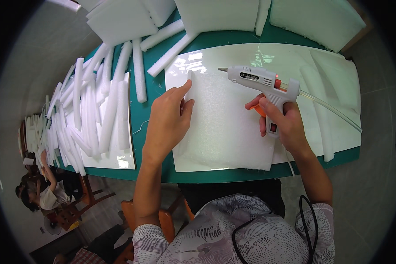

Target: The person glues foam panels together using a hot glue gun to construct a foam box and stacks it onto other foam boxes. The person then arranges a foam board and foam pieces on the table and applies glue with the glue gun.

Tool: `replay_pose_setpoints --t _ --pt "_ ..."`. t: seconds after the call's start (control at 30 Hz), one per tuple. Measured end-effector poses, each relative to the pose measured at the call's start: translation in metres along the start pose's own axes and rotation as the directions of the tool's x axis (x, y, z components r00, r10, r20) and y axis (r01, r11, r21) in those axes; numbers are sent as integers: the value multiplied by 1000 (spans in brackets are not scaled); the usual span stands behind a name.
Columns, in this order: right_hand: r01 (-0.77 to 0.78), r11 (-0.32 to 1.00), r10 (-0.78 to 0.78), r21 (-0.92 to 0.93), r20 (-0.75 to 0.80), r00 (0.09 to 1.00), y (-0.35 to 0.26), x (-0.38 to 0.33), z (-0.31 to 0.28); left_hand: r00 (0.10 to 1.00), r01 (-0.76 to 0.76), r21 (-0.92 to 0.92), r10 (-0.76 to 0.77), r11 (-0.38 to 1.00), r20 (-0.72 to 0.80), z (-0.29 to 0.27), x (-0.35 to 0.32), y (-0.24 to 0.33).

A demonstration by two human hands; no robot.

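A white foam sheet [231,123] lies on a glossy white board in front of me. Along its left edge runs a thin foam strip [189,75]. My left hand [165,119] holds this strip, index finger stretched along its far end and thumb on the sheet's side; the other fingers are partly hidden. My right hand [290,125] grips a white glue gun [255,78] by its handle, fingers near the orange trigger. The nozzle points left above the sheet's far edge, apart from the strip. A clear glue stick [332,111] sticks out of the gun's back.
The glossy board [354,88] rests on a green table [152,169]. Many loose foam strips [90,105] pile up at left. Foam blocks [220,15] stand along the far side. Foam pieces [323,105] lie at right. Other people [48,193] sit at far left near wooden chairs.
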State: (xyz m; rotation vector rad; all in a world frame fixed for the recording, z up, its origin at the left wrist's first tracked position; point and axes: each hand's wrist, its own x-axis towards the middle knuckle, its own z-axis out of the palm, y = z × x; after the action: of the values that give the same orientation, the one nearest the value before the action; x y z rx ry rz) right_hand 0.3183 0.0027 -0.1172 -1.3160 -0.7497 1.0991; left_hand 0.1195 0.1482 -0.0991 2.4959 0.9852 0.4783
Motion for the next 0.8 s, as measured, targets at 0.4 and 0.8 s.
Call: replay_pose_setpoints --t 0.4,0.8 --pt "-7 1000 7 -5 7 1000 1 0 -1 1000 3 -12 -3 1000 7 0 0 -3" --pt "-8 1000 8 -14 8 1000 3 0 -2 1000 0 -22 0 1000 1 1 0 -3"
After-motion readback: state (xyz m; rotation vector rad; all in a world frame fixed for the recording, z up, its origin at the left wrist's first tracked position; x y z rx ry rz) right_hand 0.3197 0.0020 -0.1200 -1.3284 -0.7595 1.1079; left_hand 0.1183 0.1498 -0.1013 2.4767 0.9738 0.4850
